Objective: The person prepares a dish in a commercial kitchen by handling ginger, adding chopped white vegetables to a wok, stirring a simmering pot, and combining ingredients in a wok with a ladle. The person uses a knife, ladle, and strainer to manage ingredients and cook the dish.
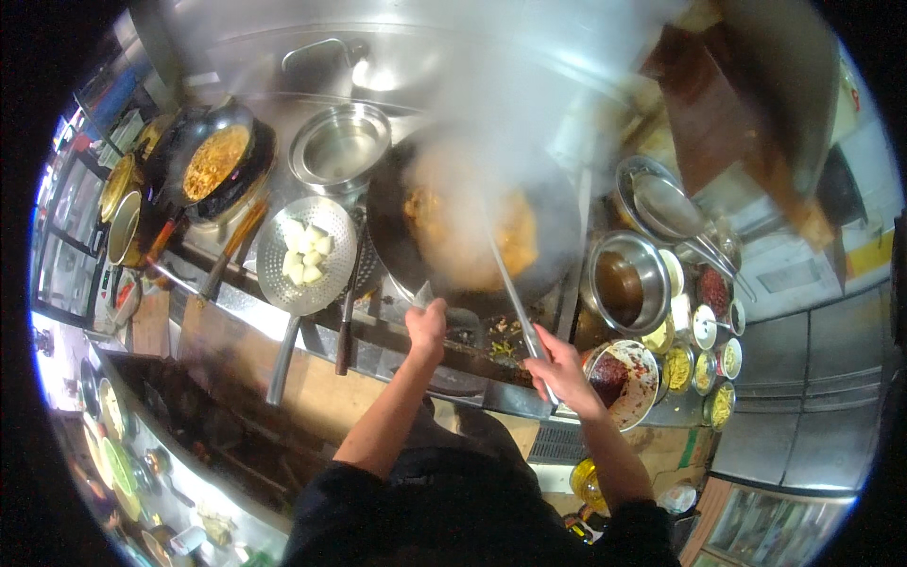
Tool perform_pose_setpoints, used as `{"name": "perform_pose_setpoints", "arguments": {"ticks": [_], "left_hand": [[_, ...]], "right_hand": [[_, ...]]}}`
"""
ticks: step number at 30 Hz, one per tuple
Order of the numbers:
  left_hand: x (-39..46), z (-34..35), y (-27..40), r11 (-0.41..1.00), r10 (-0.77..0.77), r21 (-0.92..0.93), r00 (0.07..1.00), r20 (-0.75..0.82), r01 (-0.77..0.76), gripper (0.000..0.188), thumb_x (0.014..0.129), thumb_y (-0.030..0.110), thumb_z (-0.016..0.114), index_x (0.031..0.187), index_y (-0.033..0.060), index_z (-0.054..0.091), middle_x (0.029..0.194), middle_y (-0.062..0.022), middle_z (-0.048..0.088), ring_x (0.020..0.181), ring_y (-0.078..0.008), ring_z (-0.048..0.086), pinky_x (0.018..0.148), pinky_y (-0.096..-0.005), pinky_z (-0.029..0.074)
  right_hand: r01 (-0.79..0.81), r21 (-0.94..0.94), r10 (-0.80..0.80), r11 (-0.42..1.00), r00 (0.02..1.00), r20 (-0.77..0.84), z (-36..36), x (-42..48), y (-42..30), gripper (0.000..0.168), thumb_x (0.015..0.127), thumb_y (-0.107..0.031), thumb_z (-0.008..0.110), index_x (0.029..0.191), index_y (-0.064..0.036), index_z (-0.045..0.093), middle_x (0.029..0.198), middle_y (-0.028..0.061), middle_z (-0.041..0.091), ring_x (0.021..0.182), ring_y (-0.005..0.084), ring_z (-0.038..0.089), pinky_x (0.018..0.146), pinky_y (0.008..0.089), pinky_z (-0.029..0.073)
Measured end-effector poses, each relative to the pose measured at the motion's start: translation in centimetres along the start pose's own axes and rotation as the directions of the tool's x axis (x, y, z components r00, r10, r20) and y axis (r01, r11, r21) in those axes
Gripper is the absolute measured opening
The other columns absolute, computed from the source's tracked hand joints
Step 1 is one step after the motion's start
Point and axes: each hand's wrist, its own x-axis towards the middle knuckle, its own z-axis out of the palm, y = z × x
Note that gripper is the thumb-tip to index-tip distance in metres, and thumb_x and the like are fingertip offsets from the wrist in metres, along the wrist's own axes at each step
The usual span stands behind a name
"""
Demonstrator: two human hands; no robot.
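Note:
Steam rises from a large dark wok (pixel 560 248) on the stove, hiding part of the orange-brown food (pixel 521 241) inside. My left hand (pixel 427 329) is closed around the wok's handle at its near rim. In my right hand (pixel 570 379) is the metal shaft of a long utensil (pixel 514 294), whose far end reaches into the steaming food and cannot be seen. Left of the wok, a perforated metal skimmer (pixel 273 283) holds several pale, chunky pieces (pixel 306 251). Behind it stands a steel pot (pixel 301 157) with clear liquid.
A smaller wok (pixel 239 124) with cooked food sits at the left. To the right are a steel pot of brown liquid (pixel 659 248), a white bowl with dark red paste (pixel 641 411), ladles and several small ingredient containers. A counter with bowls lies at lower left.

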Motion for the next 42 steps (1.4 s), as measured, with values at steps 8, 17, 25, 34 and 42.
{"name": "perform_pose_setpoints", "arguments": {"ticks": [8, 17, 25, 34, 42], "left_hand": [[-0.5, 0.3, 0.4, 1.0, -0.027, -0.014, 1.0, 0.007, 0.027, 0.024, 0.07, 0.016, 0.06, 0.059, -0.004, 0.052, 0.055, -0.0012, 0.048, 0.05, -0.0112, 0.042, 0.046, -0.0306, 0.035], [0.5, 0.0, -1.0, 1.0, -0.006, 0.012, 1.0, -0.01, 0.006, 0.025, 0.07, 0.017, 0.06, 0.059, -0.004, 0.052, 0.056, -0.0011, 0.048, 0.053, -0.0116, 0.044, 0.048, -0.0319, 0.037], [-0.8, 0.1, 0.2, 0.999, -0.045, 0.021, 0.999, -0.014, 0.045, 0.022, 0.072, 0.018, 0.062, 0.065, -0.0019, 0.056, 0.057, -0.0016, 0.051, 0.052, -0.0119, 0.047, 0.047, -0.0299, 0.038], [-1.1, -0.8, 1.0, 0.931, -0.173, -0.273, 0.951, 0.256, 0.242, 0.036, 0.077, 0.025, 0.071, 0.098, 0.001, 0.054, 0.087, -0.0065, 0.058, 0.075, -0.0177, 0.057, 0.06, -0.0309, 0.047], [-3.0, -2.5, 0.9, 0.929, -0.26, -0.162, 0.897, 0.357, 0.334, 0.038, 0.081, 0.027, 0.069, 0.099, -0.0013, 0.052, 0.089, -0.0071, 0.057, 0.08, -0.0169, 0.057, 0.07, -0.0324, 0.05]], "right_hand": [[-0.034, -0.29, -0.036, 0.956, 0.971, -0.235, -4.5, -0.7, 0.2, 0.065, 0.081, -0.001, 0.054, 0.141, -0.007, 0.028, 0.057, 0.0008, 0.05, 0.041, 0.0085, 0.048, 0.034, 0.0246, 0.038], [-0.322, 0.27, 0.343, 0.908, 0.939, -0.034, -4.0, 0.4, -0.9, 0.063, 0.087, -0.007, 0.054, 0.142, -0.017, 0.024, 0.063, 0.0007, 0.047, 0.044, 0.0096, 0.046, 0.035, 0.0245, 0.037], [0.165, -0.56, -0.237, 0.812, 0.97, -0.058, -4.7, -5.5, 0.2, 0.057, 0.084, -0.011, 0.054, 0.137, -0.002, 0.034, 0.07, 0.0032, 0.056, 0.054, 0.0113, 0.056, 0.05, 0.0248, 0.047], [-0.117, 0.263, 0.122, 0.958, 0.993, -0.002, -2.5, -6.9, -1.3, 0.058, 0.084, -0.001, 0.048, 0.138, -0.004, 0.029, 0.063, 0.0025, 0.048, 0.044, 0.0084, 0.044, 0.038, 0.0221, 0.035], [-0.134, 0.288, 0.145, 0.948, 0.989, -0.019, -2.5, -5.9, 0.1, 0.06, 0.084, 0.0, 0.052, 0.14, -0.006, 0.03, 0.064, 0.0028, 0.05, 0.045, 0.0088, 0.047, 0.042, 0.0234, 0.039]]}}
